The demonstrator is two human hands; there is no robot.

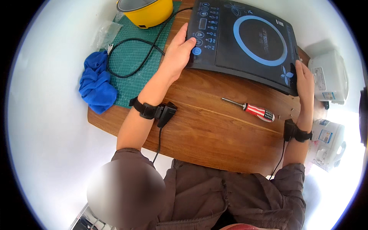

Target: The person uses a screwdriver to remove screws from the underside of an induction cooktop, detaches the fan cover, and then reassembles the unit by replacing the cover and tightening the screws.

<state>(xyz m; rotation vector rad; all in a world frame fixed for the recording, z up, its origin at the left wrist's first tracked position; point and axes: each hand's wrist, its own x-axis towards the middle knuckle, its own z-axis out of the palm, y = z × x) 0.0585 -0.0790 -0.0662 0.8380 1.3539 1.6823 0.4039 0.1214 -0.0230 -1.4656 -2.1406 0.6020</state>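
Note:
A black induction cooktop [234, 50] with a blue ring and a button panel is between my two hands, over the far part of the wooden table. My left hand [178, 51] grips its left edge beside the buttons, thumb on top. At the right edge, near a blue flower print, my right hand [304, 82] holds the other side. The undersides of both grips are hidden. A screwdriver [253, 110] with a red, white and dark patterned handle lies on the table in front of the cooktop. Several small screws [285, 116] lie right of it.
A green cutting mat [134, 86] covers the table's left side, bearing a looped black cord [132, 74] and a yellow pot [151, 13]. A blue cloth [97, 84] and clear plastic bag [105, 33] lie at its left. White appliances [329, 76] stand at the right.

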